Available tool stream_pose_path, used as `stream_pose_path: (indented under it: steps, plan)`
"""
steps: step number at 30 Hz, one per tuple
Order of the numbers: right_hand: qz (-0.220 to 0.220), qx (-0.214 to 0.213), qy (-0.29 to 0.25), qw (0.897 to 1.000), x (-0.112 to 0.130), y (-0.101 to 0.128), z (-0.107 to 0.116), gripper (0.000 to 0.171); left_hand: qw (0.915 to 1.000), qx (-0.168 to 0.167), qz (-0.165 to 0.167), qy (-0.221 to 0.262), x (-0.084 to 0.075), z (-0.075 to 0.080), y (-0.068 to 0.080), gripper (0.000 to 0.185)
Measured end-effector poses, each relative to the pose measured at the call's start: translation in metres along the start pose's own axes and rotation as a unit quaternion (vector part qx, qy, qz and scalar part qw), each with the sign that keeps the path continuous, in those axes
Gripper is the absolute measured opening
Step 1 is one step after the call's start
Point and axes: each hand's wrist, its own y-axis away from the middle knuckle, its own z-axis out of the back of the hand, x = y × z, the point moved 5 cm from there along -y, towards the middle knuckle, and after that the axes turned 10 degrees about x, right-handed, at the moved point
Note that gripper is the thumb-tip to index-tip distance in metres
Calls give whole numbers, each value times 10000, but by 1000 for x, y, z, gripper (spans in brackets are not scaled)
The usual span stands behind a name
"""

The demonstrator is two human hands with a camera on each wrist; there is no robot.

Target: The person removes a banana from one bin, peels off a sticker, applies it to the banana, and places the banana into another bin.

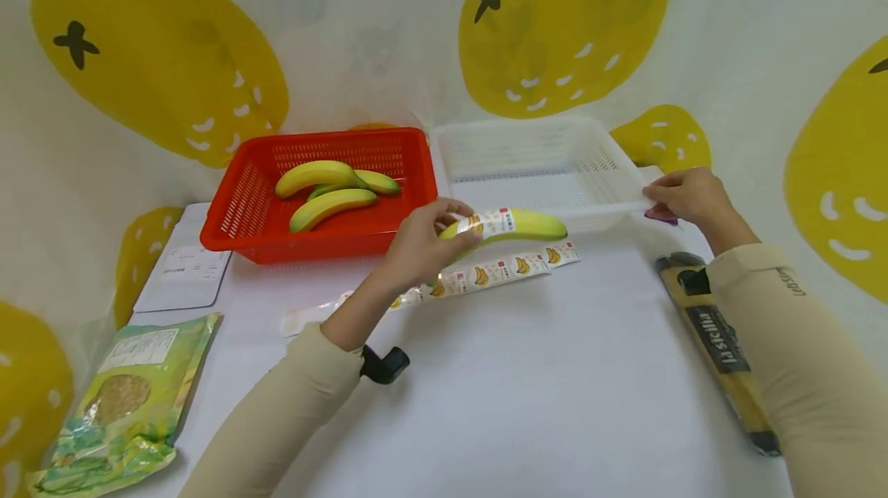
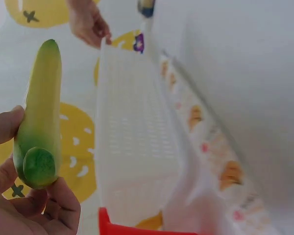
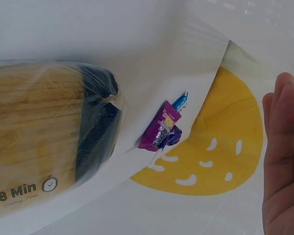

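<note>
My left hand (image 1: 426, 243) grips a yellow banana (image 1: 541, 226) by its left end, thumb on the near side. A printed banana label (image 1: 498, 222) is on it. In the left wrist view the green end of the banana (image 2: 39, 166) points toward the camera. The banana is in front of the white basket (image 1: 617, 209) and overlaps its front rim in the head view. My right hand (image 1: 697, 197) pinches that basket's front right corner. Below the banana a strip of banana stickers (image 1: 496, 273) lies on the table.
A red basket (image 1: 239, 242) with several bananas (image 1: 333, 206) stands to the left of the white one. A green-yellow food bag (image 1: 125, 398) lies at left, near a white card (image 1: 183, 267). At right lie a spaghetti pack (image 1: 721, 351) and a purple candy wrapper (image 3: 159, 128).
</note>
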Motion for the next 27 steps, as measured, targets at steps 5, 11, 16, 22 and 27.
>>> stream_pose_path:
  steps: [5,11,16,22,27]
  plan:
    - [137,-4,-26,9999,-5,2,2,52,9988,-379,-60,305,-23,1,-54,35]
    - [411,-18,-20,9992,-4,3,-1,50,9957,-627,252,633,-24,-21,-115,33]
    - [384,1,-3,9993,-4,7,-5,49,9930,-454,752,785,-6,-42,-153,32]
    - [282,-48,-51,9996,0,5,-7,45,9919,113,1192,419,11,-57,-178,33]
    - [233,-114,-134,9996,2,4,-4,44,9907,625,1191,189,16,-67,-192,34]
